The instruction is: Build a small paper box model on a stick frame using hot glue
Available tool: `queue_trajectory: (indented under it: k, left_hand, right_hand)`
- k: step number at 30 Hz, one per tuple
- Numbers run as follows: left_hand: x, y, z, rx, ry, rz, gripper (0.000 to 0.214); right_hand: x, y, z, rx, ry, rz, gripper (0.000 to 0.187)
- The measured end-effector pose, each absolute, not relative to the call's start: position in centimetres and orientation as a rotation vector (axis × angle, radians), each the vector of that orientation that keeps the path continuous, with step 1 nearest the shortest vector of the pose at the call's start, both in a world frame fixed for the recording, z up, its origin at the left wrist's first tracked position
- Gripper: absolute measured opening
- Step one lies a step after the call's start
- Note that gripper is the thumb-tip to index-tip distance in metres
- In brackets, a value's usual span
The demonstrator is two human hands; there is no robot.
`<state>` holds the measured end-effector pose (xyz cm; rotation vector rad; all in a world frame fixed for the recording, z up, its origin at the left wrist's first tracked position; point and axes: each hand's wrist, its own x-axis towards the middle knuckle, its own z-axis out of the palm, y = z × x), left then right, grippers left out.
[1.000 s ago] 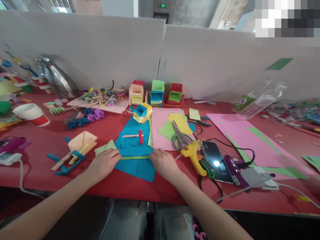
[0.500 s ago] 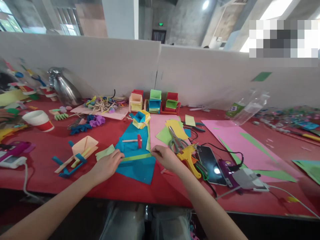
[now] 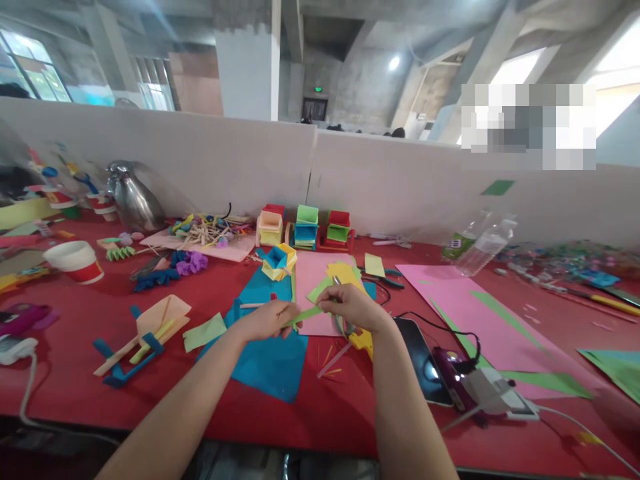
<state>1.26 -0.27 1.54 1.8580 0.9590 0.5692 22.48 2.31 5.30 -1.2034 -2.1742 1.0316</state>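
My left hand [image 3: 267, 320] and my right hand [image 3: 353, 307] are raised a little above the red table [image 3: 75, 373]. Between them they pinch a thin light-green paper strip [image 3: 303, 315], one hand at each end. Below the hands lies a blue paper sheet [image 3: 270, 363] with a small wooden stick and red piece partly hidden behind my left hand. A pink sheet [image 3: 313, 273] with yellow and green scraps lies just beyond my right hand. The yellow glue gun [image 3: 363, 341] and scissors are mostly hidden under my right wrist.
Folded paper boxes [image 3: 305, 227] stand by the white partition. A phone [image 3: 425, 360], purple device and cables lie right of my arm. A large pink sheet [image 3: 460, 293], a fallen bottle [image 3: 483, 243], a peach paper model [image 3: 160, 317], a paper cup [image 3: 75, 260] and a steel kettle [image 3: 133, 200] surround the work area.
Both hands lifted the green strip off the blue sheet and drew closer together. The camera tilted up, showing more of the hall behind the partition.
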Motion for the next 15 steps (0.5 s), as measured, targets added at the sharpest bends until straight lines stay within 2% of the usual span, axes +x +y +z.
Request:
queue_trajectory:
  k: [5, 10, 15]
  left_hand:
    - [2.5, 2.2, 2.0, 1.816, 0.875, 0.561, 0.04]
    - [3.2, 2.1, 0.3, 1.532, 0.894, 0.709, 0.038]
    - [3.9, 1.1, -1.3, 1.145, 0.702, 0.811, 0.035]
  right_hand:
    - [22.9, 3.5, 4.0, -1.174, -1.817, 1.15, 0.015]
    - [21.1, 3.3, 1.9, -0.992, -1.352, 1.276, 0.025]
    - [19.2, 2.7, 0.4, -0.794, -1.3, 1.482, 0.029]
